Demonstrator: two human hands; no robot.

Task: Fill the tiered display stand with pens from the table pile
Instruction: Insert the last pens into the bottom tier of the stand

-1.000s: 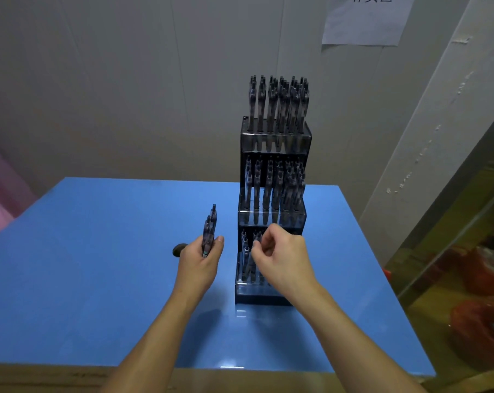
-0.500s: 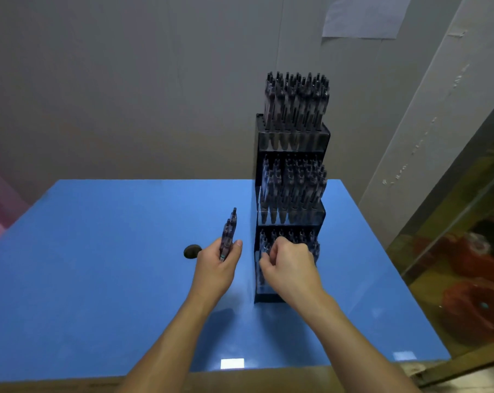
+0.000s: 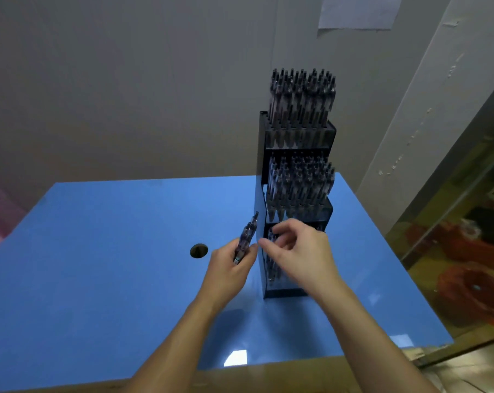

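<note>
Where the grey wall [image 3: 126, 80] meets it, a blue table [image 3: 98, 279] carries all items listed. Table: glossy top, one round hole [image 3: 198, 250] left of centre.

Display stand [image 3: 297, 211]: black, three stepped tiers, upright on the table's right half. Top tier packed with upright pens [image 3: 302, 97]; middle tier likewise packed; bottom tier only partly visible behind the right hand, with some pens standing at its left end.

Right hand [image 3: 297, 253]: in front of the bottom tier, fingers curled, thumb and forefinger tips close together at the tier's left end beside the pen tops. Whether this grip pinches a pen cannot be told.

Left hand [image 3: 228, 265]: just left of the stand, above the table, grip closed around a small bundle of spare pens [image 3: 247, 238]. Bundle tilted, tips pointing up and toward the stand's left edge; it appears to be two or three pens, exact count unclear.

Paper sheet [image 3: 356, 11]: fixed to the wall above the stand, cut off by the frame's top edge.
</note>
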